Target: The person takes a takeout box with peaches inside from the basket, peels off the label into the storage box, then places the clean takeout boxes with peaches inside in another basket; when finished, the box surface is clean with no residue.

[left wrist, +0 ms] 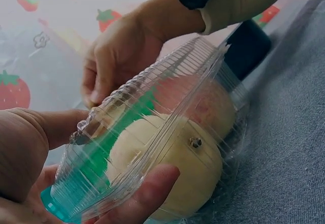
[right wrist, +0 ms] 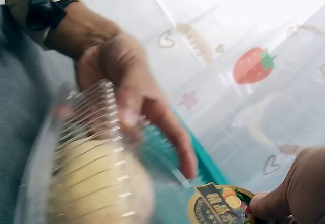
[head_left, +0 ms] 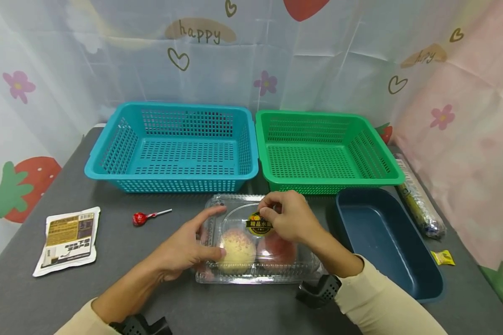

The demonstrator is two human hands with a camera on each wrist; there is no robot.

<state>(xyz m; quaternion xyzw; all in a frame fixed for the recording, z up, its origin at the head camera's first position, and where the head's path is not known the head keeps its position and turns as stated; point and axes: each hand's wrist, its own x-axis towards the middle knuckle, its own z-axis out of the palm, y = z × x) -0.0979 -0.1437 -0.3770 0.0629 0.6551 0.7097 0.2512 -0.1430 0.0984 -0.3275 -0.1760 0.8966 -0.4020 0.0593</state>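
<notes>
Fruit box (head_left: 256, 243), clear plastic, sits on the grey table (head_left: 121, 246) in the head view, in front of the blue basket (head_left: 172, 177) and the green basket (head_left: 333, 182), and both hands are on it! Left hand (head_left: 188, 249) spans the left end, thumb and forefinger spread wide and gripping it; right hand (head_left: 291, 218) is over the top, thumb and forefinger curled close together, pinching the edge of the black-and-gold sticker (head_left: 257, 224). Through the plastic, a yellow fruit (head_left: 236, 253) lies left, a red fruit (head_left: 278, 251) right beside it. Off to the left, a lollipop (head_left: 139, 218) and a white packet (head_left: 69, 242); over to the right, a dark blue tub (head_left: 385, 244). Left wrist view now: the box runs aslant, left fingers wrapped round its end, the yellow fruit nearest. Right wrist view, partly blurred: sticker in sight, a right fingertip at its edge, most of that hand cut off by the corner.
</notes>
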